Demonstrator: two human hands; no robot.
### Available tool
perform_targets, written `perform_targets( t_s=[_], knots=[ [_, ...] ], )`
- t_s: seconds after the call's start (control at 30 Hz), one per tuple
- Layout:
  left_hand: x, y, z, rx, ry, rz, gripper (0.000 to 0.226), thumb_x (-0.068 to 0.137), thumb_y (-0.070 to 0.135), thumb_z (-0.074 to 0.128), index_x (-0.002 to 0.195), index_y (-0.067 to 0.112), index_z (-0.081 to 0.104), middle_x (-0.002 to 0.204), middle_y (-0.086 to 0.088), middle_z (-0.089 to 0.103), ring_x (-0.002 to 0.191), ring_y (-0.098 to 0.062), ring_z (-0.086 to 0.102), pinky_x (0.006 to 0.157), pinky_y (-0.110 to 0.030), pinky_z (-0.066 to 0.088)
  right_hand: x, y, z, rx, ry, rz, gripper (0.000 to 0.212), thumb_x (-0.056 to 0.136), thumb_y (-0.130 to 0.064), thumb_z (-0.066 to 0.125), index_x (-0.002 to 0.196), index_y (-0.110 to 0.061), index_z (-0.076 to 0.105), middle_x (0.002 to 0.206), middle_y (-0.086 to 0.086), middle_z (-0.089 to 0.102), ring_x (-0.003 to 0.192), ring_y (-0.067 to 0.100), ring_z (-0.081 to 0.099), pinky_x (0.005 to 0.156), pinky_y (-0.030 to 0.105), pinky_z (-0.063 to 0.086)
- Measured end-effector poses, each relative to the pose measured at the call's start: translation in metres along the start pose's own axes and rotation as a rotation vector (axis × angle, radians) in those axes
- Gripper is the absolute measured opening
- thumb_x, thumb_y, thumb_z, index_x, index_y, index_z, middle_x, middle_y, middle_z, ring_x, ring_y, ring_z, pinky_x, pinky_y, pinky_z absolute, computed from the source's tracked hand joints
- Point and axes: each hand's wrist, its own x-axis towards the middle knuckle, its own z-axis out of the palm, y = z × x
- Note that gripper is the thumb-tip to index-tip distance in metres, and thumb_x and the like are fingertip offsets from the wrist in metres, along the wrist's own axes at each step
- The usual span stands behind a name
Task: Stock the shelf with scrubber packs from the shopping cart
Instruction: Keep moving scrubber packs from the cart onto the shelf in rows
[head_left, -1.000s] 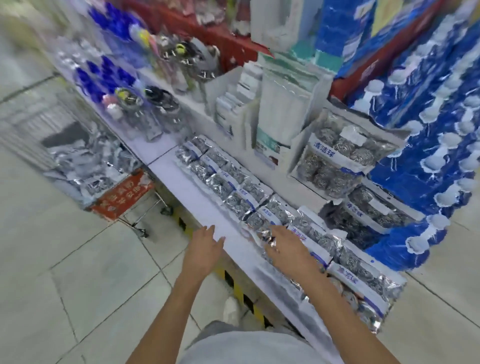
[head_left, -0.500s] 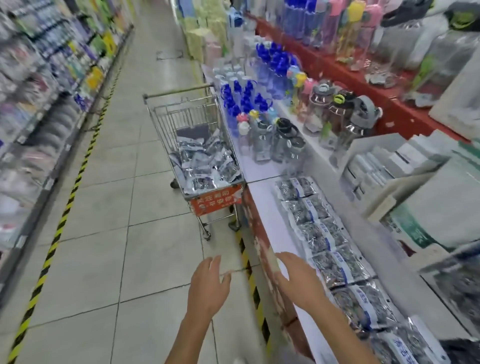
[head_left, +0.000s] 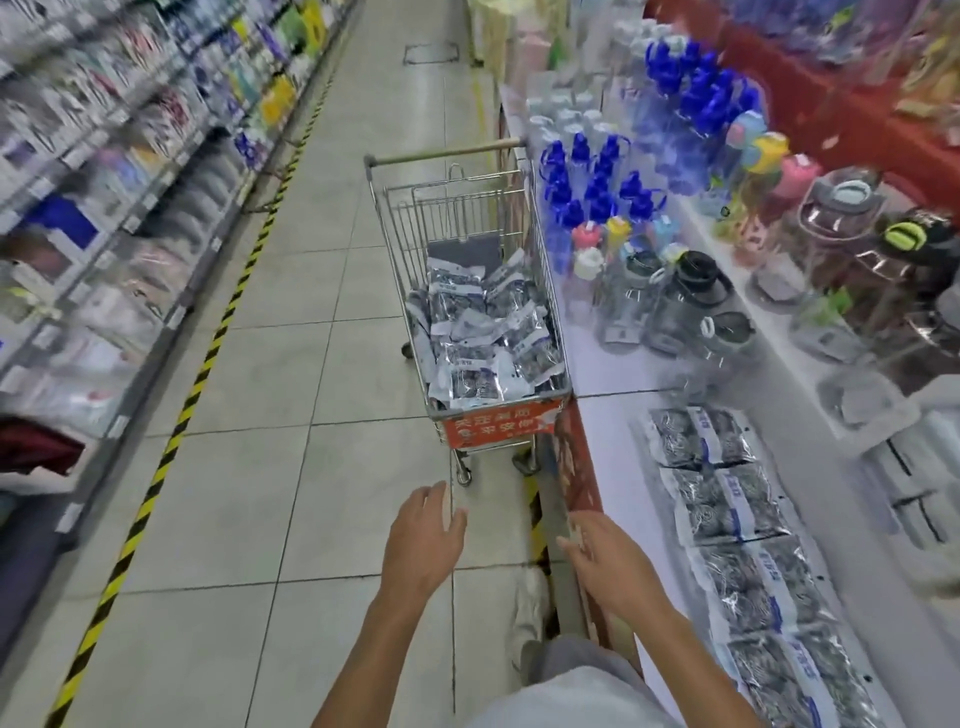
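From the head camera, the shopping cart stands in the aisle with its side right against the white shelf, probably so that packs can go across with a short reach. Its basket holds a loose heap of scrubber packs, piled at all angles, so a good deal of the stock seems yet to be moved. On the shelf, nearer the person, a neat row of scrubber packs lies flat, running along the front part of the shelf; they look laid edge to edge to fill the space tidily.

The left hand hangs over the floor tiles, fingers relaxed and spread a little, holding nothing. The right hand is just beside the shelf's front edge, fingers loosely extended, also empty. Both point toward the cart, well apart from it, which suggests a reach for more packs.

Water bottles with blue caps stand on the shelf beyond the cart.
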Motion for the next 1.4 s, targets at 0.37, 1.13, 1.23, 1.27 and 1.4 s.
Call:
perform_targets(
  t_s=[0.37,1.13,1.23,1.27,1.4],
  knots=[
    [0.184,0.029,-0.008,-0.139,-0.123,-0.250,0.054,0.106,0.040,0.050,0.154,0.018,0.042,0.151,-0.009,0.050,0.141,-0.026,0.045,0.110,-0.037,0.038,0.229,-0.032,-0.086,0.069,-0.009,-0.032,0.038,0.103,-0.042,0.052,0.137,-0.026,0.057,0.130,-0.006,0.062,0.120,0.017,0.060,0.089,0.030,0.047],
    [0.507,-0.012,0.048,-0.440,-0.380,-0.682,0.077,0.096,0.017,0.073,0.157,0.007,0.027,0.155,-0.017,0.043,0.123,-0.028,0.055,0.077,-0.027,0.047,0.605,-0.010,-0.050,0.037,-0.107,0.388,0.086,0.090,-0.025,0.074,0.158,-0.017,0.022,0.146,0.015,0.050,0.125,0.035,0.056,0.099,0.043,0.050],
    [0.519,-0.024,0.061,-0.501,-0.404,-0.771,0.073,0.092,0.021,0.078,0.150,0.006,0.037,0.145,-0.017,0.053,0.114,-0.027,0.057,0.083,-0.028,0.046,0.614,-0.004,-0.036,0.102,-0.080,0.493,0.080,0.092,-0.021,0.074,0.155,-0.016,0.025,0.143,0.014,0.052,0.114,0.035,0.062,0.088,0.037,0.053],
    [0.521,-0.026,0.064,-0.523,-0.408,-0.794,0.072,0.090,0.020,0.079,0.148,0.006,0.039,0.142,-0.016,0.055,0.114,-0.027,0.057,0.089,-0.031,0.047,0.616,-0.004,-0.032,0.127,-0.048,0.528,0.076,0.090,-0.020,0.075,0.151,-0.015,0.030,0.139,0.013,0.055,0.108,0.034,0.064,0.081,0.036,0.053],
    [0.530,-0.032,0.073,-0.563,-0.436,-0.844,0.077,0.083,0.019,0.087,0.145,0.007,0.042,0.138,-0.013,0.058,0.121,-0.031,0.060,0.106,-0.042,0.050,0.626,-0.004,-0.019,0.031,-0.059,0.558,0.072,0.081,-0.036,0.084,0.136,-0.007,0.049,0.120,0.019,0.060,0.109,0.037,0.061,0.086,0.043,0.054]
  ],
)
